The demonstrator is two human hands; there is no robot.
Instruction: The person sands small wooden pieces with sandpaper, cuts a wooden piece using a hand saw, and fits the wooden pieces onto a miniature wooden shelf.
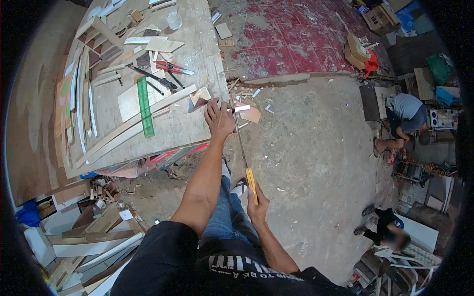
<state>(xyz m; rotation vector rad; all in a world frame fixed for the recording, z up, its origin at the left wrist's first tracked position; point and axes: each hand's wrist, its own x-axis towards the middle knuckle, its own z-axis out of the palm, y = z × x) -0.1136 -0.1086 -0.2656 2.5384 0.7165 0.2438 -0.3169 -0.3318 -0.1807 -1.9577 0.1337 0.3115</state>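
At the right front corner of the wooden worktable (pixel 192 121), my left hand (pixel 218 121) presses down, fingers bent, over a narrow white strip (pixel 242 108). One end of the strip sticks out past the table edge; the rest is hidden beneath my hand. My right hand (pixel 257 206) is closed round the yellow handle of a handsaw (pixel 251 183). Its thin blade runs up from the handle to the strip, close beside my left thumb. Left of my left hand lie a small wooden offcut (pixel 199 97) and a green ruler (pixel 145 108), which crosses long wooden strips (pixel 133 122).
Red-handled pliers (pixel 173 67), a black tool (pixel 157 78), a clear cup (pixel 174 20) and a wooden frame (pixel 98 37) lie farther up the table. Wood scraps (pixel 94 237) pile at lower left. Two people (pixel 407 113) crouch at right, among boxes and machines.
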